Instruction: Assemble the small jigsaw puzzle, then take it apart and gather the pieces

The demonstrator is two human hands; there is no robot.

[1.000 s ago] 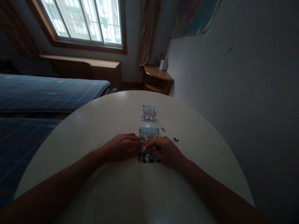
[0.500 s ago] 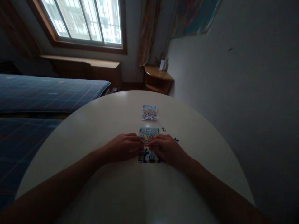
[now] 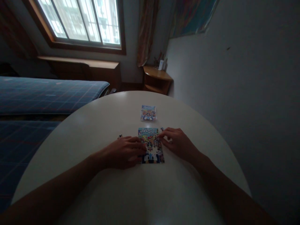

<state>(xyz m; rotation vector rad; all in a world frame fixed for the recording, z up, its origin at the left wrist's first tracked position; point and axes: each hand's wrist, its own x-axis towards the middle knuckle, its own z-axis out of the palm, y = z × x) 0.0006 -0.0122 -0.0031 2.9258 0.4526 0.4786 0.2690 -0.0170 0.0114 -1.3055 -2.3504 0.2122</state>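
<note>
A small jigsaw puzzle [image 3: 152,158] lies on the white table, its picture mostly put together, with pale gaps in the middle and a blue cartoon face along the bottom. My left hand [image 3: 126,151] rests flat over the puzzle's left edge, fingers stretched out and holding nothing. At the upper right edge of the puzzle is my right hand [image 3: 174,140], fingers bent and apart, the fingertips touching or just above the border. No piece shows between them. A loose puzzle piece [image 3: 162,128] lies just beyond these fingertips. Behind my left hand another loose piece [image 3: 120,136] peeks out.
Farther up the round white table [image 3: 105,109] lies a small printed picture sheet [image 3: 148,113] with a similar design. A bed with a blue plaid mattress [image 3: 47,97] stands to the left. Beyond the table are a wooden corner shelf [image 3: 157,73] and a window [image 3: 82,22].
My right hand has moved from the middle of the puzzle to its right edge, uncovering more of the picture. My left hand has shifted slightly left and down, its fingers flatter.
</note>
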